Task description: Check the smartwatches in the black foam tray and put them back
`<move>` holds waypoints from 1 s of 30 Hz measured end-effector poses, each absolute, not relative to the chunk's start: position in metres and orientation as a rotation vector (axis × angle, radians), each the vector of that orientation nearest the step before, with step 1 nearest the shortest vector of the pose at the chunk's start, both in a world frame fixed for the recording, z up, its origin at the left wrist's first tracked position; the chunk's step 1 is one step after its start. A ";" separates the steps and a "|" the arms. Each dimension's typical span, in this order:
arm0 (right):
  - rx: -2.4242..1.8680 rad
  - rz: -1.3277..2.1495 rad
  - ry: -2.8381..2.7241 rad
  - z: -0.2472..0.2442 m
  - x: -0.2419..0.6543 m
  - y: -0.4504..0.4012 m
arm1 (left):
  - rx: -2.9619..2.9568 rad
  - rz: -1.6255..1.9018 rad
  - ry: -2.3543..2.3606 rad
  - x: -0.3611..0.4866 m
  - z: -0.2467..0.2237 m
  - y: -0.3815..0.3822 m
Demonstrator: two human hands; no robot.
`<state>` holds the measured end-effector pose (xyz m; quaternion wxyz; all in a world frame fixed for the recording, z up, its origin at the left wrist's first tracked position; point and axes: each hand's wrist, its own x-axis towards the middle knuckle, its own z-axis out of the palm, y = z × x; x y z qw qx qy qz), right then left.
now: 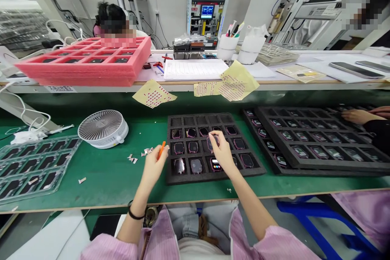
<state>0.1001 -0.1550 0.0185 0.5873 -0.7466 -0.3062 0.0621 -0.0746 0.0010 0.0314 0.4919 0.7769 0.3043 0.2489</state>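
An orange stick-like tool [161, 149] is pinched in my left hand [155, 162], just left of a black foam tray [185, 178]. Over the tray's middle row, the fingers of my right hand [223, 152] close on a watch case [212, 142] with a dark face. Other watch cases sit in the tray's pockets, such as one with a dark screen [196, 166] in the front row. Below my right hand, a lit watch screen [216, 164] shows coloured icons. The pockets of the back row hold nothing visible. Small pale scraps [146, 152] lie beside my left hand.
A round white fan [103, 128] and a clear tray of dark parts [39, 166] stand on the left. More foam trays [304, 138] are at right, near another person's hand [359, 116]. The shelf above carries red foam trays [85, 69], papers [195, 69] and pen cups [228, 45].
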 end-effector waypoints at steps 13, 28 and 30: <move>-2.341 -0.205 -1.315 -0.001 0.110 -0.139 | 2.250 0.349 1.162 -0.102 0.020 0.035; -1.838 0.330 -1.047 0.006 0.086 -0.110 | 1.909 0.420 0.550 -0.073 0.027 -0.014; -1.539 0.494 -0.880 0.014 0.083 -0.113 | 1.798 0.383 0.500 -0.068 0.027 -0.020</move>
